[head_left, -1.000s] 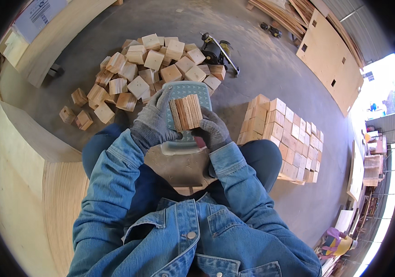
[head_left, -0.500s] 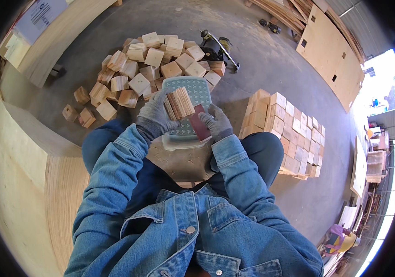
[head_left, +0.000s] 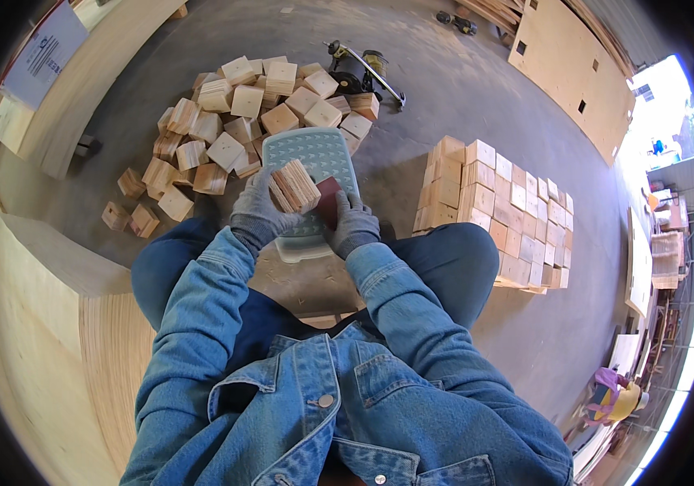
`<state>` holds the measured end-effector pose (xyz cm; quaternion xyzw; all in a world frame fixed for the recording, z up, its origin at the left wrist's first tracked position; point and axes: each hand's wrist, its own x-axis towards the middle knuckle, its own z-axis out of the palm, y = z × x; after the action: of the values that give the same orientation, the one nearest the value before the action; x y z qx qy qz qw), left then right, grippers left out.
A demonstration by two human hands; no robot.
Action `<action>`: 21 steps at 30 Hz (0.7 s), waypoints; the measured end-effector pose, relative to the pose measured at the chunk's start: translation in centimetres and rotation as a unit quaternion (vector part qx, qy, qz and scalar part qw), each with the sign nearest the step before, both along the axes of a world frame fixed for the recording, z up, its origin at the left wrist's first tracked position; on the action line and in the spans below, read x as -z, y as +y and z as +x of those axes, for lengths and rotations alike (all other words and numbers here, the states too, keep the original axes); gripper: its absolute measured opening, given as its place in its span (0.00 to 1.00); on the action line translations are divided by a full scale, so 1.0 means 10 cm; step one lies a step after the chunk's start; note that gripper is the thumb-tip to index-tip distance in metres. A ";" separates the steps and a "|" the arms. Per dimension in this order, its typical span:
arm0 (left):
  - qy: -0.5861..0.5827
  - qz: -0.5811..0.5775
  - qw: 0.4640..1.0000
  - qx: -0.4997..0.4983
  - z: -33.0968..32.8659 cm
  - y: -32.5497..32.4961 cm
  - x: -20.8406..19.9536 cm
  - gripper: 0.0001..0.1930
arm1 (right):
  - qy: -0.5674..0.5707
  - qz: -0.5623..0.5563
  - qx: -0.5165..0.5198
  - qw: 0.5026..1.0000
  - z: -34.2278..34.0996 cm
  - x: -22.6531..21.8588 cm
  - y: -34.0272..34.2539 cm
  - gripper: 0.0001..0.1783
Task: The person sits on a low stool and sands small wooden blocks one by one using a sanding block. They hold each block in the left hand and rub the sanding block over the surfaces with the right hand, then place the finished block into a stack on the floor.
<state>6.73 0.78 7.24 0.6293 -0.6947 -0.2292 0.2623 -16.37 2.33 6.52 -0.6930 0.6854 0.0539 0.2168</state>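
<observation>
In a grey glove, my left hand (head_left: 256, 212) is closed around a layered plywood block (head_left: 295, 185), its striped edge facing up. My right hand (head_left: 352, 223), also gloved, grips a dark red piece of sandpaper (head_left: 327, 200). The sandpaper is beside the block's right side; whether the two touch I cannot tell. Both hands are above a pale blue-green plastic stool (head_left: 308, 144) with a studded top, between my knees.
Beyond the stool is a loose heap of wooden blocks (head_left: 247, 102), a power tool (head_left: 367, 73) at its right edge. Blocks stand in a neat stack (head_left: 517, 217) on the right. Large plywood pieces (head_left: 39, 324) flank my left side. Perforated boards (head_left: 574, 77) lie far right.
The sandpaper has moved up and in against the block's right side, turning as my right hand shifted left. The whole view has shifted slightly.
</observation>
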 end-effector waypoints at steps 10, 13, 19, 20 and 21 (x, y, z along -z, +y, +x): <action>-0.021 -0.008 1.000 -0.010 -0.02 -0.05 0.08 0.60 | -0.144 -0.053 0.144 0.978 -0.37 0.09 -0.17 0.54; -0.006 0.066 0.998 -0.012 -0.17 -0.03 -0.08 0.61 | -0.186 -0.119 0.139 0.965 -0.42 -0.04 -0.08 0.55; 0.048 0.087 0.995 0.028 -0.21 -0.01 0.46 0.79 | -0.220 -0.139 0.113 0.959 -0.40 -0.34 0.03 0.56; 0.057 0.068 0.996 0.027 -0.21 0.00 0.50 0.79 | -0.213 -0.142 0.109 0.961 -0.40 -0.35 0.03 0.56; 0.065 0.051 0.996 0.029 -0.22 0.02 0.50 0.80 | -0.206 -0.144 0.107 0.962 -0.40 -0.36 0.04 0.57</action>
<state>4.51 0.99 2.24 0.6054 -0.6813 -0.3123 0.2681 -20.41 2.75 10.12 -0.6354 0.6969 -0.2131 0.2554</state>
